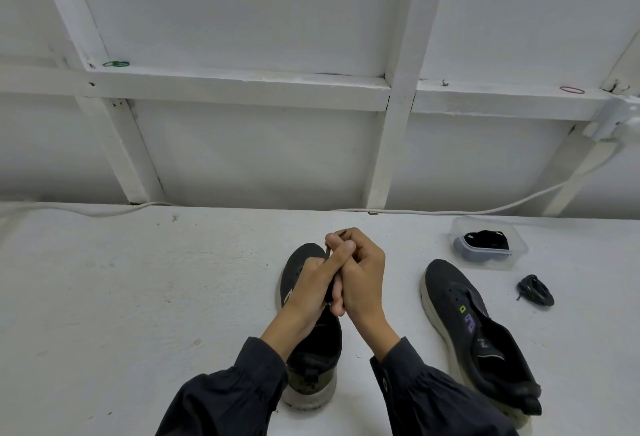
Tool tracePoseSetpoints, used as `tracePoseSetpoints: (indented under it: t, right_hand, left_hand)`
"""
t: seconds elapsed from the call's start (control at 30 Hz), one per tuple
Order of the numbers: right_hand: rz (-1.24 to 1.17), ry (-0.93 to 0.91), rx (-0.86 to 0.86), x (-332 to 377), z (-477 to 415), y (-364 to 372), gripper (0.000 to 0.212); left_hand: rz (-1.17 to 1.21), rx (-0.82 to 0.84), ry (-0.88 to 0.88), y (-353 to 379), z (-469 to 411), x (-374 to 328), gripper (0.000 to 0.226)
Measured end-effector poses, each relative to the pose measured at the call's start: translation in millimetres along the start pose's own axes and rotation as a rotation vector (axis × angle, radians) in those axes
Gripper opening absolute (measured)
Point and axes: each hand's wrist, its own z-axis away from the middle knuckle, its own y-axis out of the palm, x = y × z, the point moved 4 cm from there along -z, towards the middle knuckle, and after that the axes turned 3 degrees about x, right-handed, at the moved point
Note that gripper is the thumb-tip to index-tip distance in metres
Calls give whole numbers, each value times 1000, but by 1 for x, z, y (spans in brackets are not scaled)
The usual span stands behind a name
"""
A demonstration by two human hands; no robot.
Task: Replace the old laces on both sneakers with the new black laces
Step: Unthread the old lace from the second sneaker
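The left hand (310, 285) and right hand (362, 272), pressed together, pinch a thin dark lace (327, 249) above a dark mesh sneaker (313, 364). A second soft, pale-soled sneaker (450, 293) lies nearby on the white bench (138, 297).

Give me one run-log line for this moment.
left hand and right hand gripping dark lace over sneaker | other sneaker: no lace visible | container: black laces inside | lace bundle: on table

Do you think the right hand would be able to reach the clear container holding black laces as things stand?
Probably yes: bare table lies between the right hand and the container, and the right sneaker sits nearer the person. But it and the left hand grip a lace.
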Motion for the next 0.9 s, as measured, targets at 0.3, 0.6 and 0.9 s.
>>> tracePoseSetpoints:
  t: [0.3, 0.6, 0.9]
  right_hand:
    - [8, -47, 42, -2, 0, -1, 18]
    - [-30, -69, 50, -1, 2, -1, 22]
    - [-15, -59, 52, -5, 5, -3, 21]
  left_hand:
    - [30, -77, 20, 3, 4, 4, 70]
    - [97, -158, 16, 8, 4, 8, 64]
    - [76, -260, 47, 14, 16, 7, 68]
